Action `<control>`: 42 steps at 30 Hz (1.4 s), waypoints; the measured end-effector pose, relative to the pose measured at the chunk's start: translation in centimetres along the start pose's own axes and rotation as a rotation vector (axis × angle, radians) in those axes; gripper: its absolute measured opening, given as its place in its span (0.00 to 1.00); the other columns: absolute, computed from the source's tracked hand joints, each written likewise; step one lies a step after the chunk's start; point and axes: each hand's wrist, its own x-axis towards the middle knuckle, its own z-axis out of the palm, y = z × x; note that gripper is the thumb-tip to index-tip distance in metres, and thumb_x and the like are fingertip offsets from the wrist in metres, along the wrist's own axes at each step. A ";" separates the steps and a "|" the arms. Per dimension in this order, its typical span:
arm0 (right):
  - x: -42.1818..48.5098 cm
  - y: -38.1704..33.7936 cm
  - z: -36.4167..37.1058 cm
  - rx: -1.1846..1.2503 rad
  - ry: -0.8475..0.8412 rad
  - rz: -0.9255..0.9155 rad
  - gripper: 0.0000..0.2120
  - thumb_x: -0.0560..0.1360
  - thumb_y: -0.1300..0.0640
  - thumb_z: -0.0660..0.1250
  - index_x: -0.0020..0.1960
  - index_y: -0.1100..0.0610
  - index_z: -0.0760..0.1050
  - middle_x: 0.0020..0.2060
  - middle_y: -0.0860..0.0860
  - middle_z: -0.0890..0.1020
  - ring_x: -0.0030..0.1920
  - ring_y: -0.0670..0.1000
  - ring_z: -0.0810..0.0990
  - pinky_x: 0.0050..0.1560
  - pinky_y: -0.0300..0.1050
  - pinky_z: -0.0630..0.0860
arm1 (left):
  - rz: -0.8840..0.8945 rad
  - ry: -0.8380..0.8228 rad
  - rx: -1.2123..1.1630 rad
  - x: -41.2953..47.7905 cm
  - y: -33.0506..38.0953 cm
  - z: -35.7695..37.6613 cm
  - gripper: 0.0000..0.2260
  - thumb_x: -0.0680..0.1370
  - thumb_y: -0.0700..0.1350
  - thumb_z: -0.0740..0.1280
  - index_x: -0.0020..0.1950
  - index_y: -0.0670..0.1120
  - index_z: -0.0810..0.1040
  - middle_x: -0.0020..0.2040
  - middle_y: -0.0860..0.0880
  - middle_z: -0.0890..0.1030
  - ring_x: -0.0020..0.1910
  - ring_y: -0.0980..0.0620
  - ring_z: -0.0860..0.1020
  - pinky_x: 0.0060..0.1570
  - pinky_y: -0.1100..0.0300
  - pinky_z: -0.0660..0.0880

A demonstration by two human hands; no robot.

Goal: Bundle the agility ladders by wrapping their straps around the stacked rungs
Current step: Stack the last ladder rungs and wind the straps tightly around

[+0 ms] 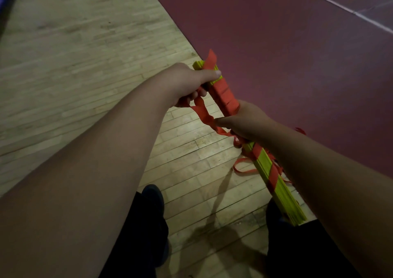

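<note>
The stack of yellow-green rungs (286, 199) is held off the floor between 2 hands, running diagonally from its far end at the upper left to its near end by the person's right leg. The left hand (189, 84) grips the far end, thumb laid across the top and fingers curled underneath. The right hand (246, 120) is closed around the middle of the stack, its thumb pinching a loose run of the orange-red strap (225, 94).

The rungs are flat, thin slats pressed face to face. The strap is flat woven webbing: it lies in tight side-by-side turns between the 2 hands, crosses the near half in slanted bands, and sags in a twisted length from 1 hand to the other. A short tail stands up past the left thumb, and a slack loop (242, 168) hangs below the right hand.

Underneath are pale wooden floorboards (85, 65), meeting a maroon court surface (297, 54) with a white line (340, 7). A dark shoe (152, 197) shows below, and both forearms cover much of the foreground.
</note>
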 end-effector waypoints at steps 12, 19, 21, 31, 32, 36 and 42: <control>-0.4 -0.9 1.3 -0.077 -0.022 -0.014 0.26 0.81 0.40 0.68 0.70 0.53 0.63 0.49 0.55 0.80 0.44 0.53 0.81 0.38 0.47 0.74 | -0.035 0.150 0.016 0.1 -0.1 0.8 0.24 0.74 0.67 0.75 0.45 0.44 0.85 0.36 0.49 0.83 0.32 0.51 0.76 0.40 0.55 0.76; -1.7 -2.0 -1.2 0.348 -0.210 -0.132 0.18 0.76 0.44 0.77 0.60 0.49 0.77 0.50 0.54 0.83 0.49 0.53 0.84 0.45 0.48 0.81 | 0.177 0.065 -0.115 -0.8 1.0 -1.2 0.18 0.77 0.63 0.75 0.46 0.49 0.81 0.31 0.52 0.75 0.28 0.54 0.71 0.32 0.60 0.70; -1.9 -2.0 -1.5 0.511 -0.349 -0.075 0.24 0.73 0.44 0.76 0.66 0.50 0.76 0.58 0.57 0.82 0.55 0.57 0.85 0.48 0.53 0.85 | 0.193 0.033 -0.179 -0.6 0.8 -1.6 0.17 0.77 0.63 0.75 0.44 0.50 0.79 0.31 0.53 0.73 0.28 0.54 0.69 0.31 0.60 0.69; -0.9 -0.9 -0.9 0.351 -0.278 -0.024 0.20 0.76 0.50 0.77 0.64 0.54 0.78 0.48 0.58 0.84 0.44 0.58 0.85 0.48 0.58 0.86 | 0.193 -0.026 0.147 -0.1 -0.4 -2.9 0.22 0.77 0.68 0.73 0.50 0.48 0.86 0.39 0.52 0.87 0.31 0.56 0.75 0.40 0.59 0.75; -0.8 -0.8 -0.8 0.299 -0.233 -0.022 0.19 0.76 0.49 0.78 0.62 0.53 0.77 0.49 0.57 0.85 0.44 0.57 0.86 0.48 0.57 0.86 | 0.191 -0.023 0.179 0.0 -0.5 -2.9 0.24 0.77 0.69 0.73 0.51 0.48 0.86 0.41 0.51 0.88 0.33 0.56 0.76 0.42 0.57 0.76; -0.5 -0.5 -0.3 0.103 -0.082 -0.024 0.17 0.77 0.46 0.77 0.60 0.49 0.75 0.49 0.55 0.85 0.43 0.53 0.85 0.40 0.48 0.83 | 0.182 0.004 0.288 0.3 -0.4 -2.2 0.22 0.78 0.67 0.72 0.51 0.49 0.87 0.45 0.47 0.89 0.36 0.54 0.80 0.45 0.54 0.79; 0.1 -0.4 1.0 -0.049 0.037 -0.027 0.25 0.78 0.40 0.75 0.67 0.51 0.71 0.47 0.54 0.83 0.43 0.51 0.83 0.39 0.45 0.78 | 0.145 0.026 0.285 0.3 -0.1 -0.3 0.22 0.81 0.66 0.70 0.51 0.46 0.84 0.41 0.51 0.88 0.37 0.53 0.82 0.41 0.56 0.79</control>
